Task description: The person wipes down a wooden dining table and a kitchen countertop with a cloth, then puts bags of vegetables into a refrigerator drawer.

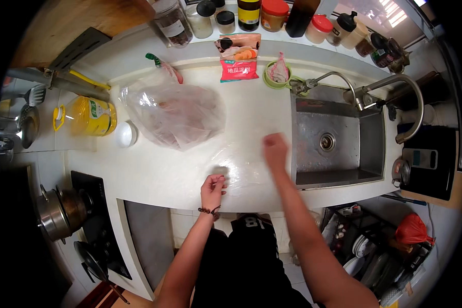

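Observation:
My left hand (212,190) hovers over the front of the white countertop (150,173), its fingers curled in and nothing visible in them. A bracelet of dark beads circles that wrist. Blurred by motion, my right hand (276,150) looks like a loose fist over the counter, just left of the sink (327,169); no object shows in it. Beyond my hands lies a large translucent plastic bag (177,115) with pinkish contents that I cannot make out. Behind it stands a red-and-pink starch packet (238,57) against the back ledge. Glossy wet-looking streaks mark the counter between my hands.
On the left are a cooking oil jug (94,116), a white bowl (126,134) and a cooktop (100,231) with pots. Jars (274,15) line the back ledge. A green strainer basket (278,75) sits by the faucet (412,82). A rack (364,215) holds dishes below right.

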The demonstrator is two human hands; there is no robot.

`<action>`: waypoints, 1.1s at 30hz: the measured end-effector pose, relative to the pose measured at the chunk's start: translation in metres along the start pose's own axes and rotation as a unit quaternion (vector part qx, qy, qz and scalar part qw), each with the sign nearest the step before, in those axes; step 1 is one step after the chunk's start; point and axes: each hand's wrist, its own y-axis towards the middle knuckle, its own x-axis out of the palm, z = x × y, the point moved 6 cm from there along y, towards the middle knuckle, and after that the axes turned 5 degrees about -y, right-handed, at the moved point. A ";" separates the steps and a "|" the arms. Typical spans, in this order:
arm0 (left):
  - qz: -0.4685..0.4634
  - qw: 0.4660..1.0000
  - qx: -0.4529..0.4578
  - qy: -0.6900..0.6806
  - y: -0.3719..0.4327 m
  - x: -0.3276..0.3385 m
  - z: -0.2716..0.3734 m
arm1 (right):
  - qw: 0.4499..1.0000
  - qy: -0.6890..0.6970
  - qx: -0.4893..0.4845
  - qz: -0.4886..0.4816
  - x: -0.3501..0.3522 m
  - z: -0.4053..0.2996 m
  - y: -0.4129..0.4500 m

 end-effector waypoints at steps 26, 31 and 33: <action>-0.189 0.977 -0.020 0.096 -0.074 -0.040 -0.011 | 0.823 0.434 0.293 0.222 -0.260 0.058 -0.198; -0.363 0.919 0.002 0.157 -0.124 0.014 0.000 | 0.717 0.609 0.168 0.295 -0.290 -0.055 -0.308; -0.431 0.883 -0.001 0.188 -0.143 0.034 -0.017 | 0.703 0.608 0.157 0.334 -0.301 -0.095 -0.361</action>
